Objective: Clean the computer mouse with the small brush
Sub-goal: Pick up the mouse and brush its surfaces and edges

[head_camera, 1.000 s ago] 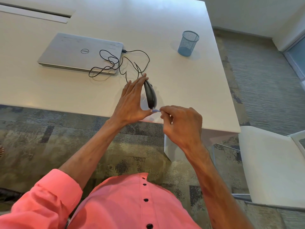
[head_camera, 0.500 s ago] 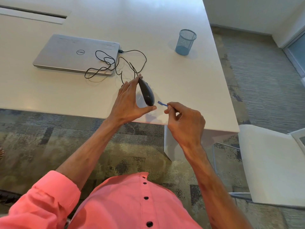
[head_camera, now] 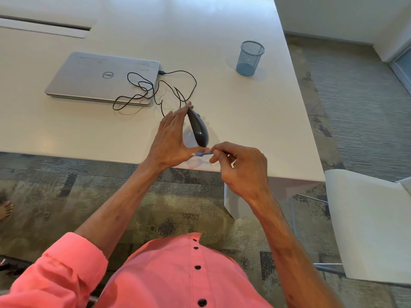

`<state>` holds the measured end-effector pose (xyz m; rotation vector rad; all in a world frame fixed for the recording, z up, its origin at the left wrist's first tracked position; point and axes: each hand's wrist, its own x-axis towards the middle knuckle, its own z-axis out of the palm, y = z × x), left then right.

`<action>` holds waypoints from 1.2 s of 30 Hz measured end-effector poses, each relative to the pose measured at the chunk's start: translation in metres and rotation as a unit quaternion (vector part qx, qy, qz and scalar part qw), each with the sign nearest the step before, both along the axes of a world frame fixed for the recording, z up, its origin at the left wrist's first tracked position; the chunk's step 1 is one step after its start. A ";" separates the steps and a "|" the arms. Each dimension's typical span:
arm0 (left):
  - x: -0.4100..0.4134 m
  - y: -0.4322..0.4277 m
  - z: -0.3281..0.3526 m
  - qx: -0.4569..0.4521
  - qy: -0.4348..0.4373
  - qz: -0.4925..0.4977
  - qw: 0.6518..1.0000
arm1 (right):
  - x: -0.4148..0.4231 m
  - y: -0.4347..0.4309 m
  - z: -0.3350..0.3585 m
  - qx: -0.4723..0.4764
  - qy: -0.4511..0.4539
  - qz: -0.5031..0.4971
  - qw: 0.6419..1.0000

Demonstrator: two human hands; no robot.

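My left hand (head_camera: 170, 138) holds a dark grey wired computer mouse (head_camera: 198, 127) tilted up on its edge above the white table (head_camera: 244, 112), fingertips at its front end and thumb at its rear. A small blue brush (head_camera: 201, 154) is pinched in the fingers of my right hand (head_camera: 239, 167). The brush tip points left and sits just below the mouse's rear end, next to my left thumb. The mouse's black cable (head_camera: 153, 90) loops back across the table to the laptop.
A closed silver laptop (head_camera: 102, 77) lies at the back left with the cable plugged into its side. A blue mesh pen cup (head_camera: 250, 58) stands at the back right. A white chair (head_camera: 369, 221) is at the right, beside the table corner.
My right hand has brought the brush down and left, from beside the mouse's rear to just under it. My left hand kept hold of the tilted mouse.
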<state>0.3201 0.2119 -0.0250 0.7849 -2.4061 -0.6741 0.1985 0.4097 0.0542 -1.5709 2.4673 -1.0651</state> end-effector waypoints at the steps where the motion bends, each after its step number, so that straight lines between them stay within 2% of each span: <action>1: -0.001 0.001 0.001 0.003 0.001 0.001 1.000 | -0.001 -0.001 0.000 -0.001 -0.005 -0.003 1.000; 9: -0.009 0.004 0.004 -0.013 0.013 0.002 1.000 | -0.029 0.004 0.000 -0.006 0.000 -0.085 0.996; 10: -0.010 0.006 0.004 -0.012 0.015 -0.001 1.000 | -0.034 0.004 -0.002 -0.018 -0.020 -0.101 0.994; 12: -0.013 0.010 0.004 -0.009 0.019 -0.011 1.000 | -0.043 0.005 -0.005 -0.063 -0.118 -0.116 0.984; 16: -0.024 0.016 0.009 -0.009 0.025 -0.011 1.000 | -0.058 0.006 0.000 -0.128 -0.359 -0.109 0.918; 21: -0.033 0.022 0.015 -0.009 0.032 0.006 0.999 | -0.077 0.010 -0.002 -0.113 -0.491 -0.096 0.859; 24: -0.038 0.026 0.016 -0.007 0.038 0.004 0.999 | -0.086 0.006 -0.006 -0.123 -0.588 -0.089 0.794; 29: -0.047 0.031 0.019 0.006 0.055 -0.010 0.998 | -0.100 -0.023 -0.011 -0.086 -0.665 -0.029 0.741; 34: -0.057 0.017 0.025 0.026 0.087 -0.039 0.995 | -0.110 -0.059 -0.012 -0.050 -0.753 0.025 0.656; 36: -0.061 0.007 0.024 0.037 0.099 -0.047 0.993 | -0.111 -0.075 -0.014 -0.048 -0.759 0.031 0.649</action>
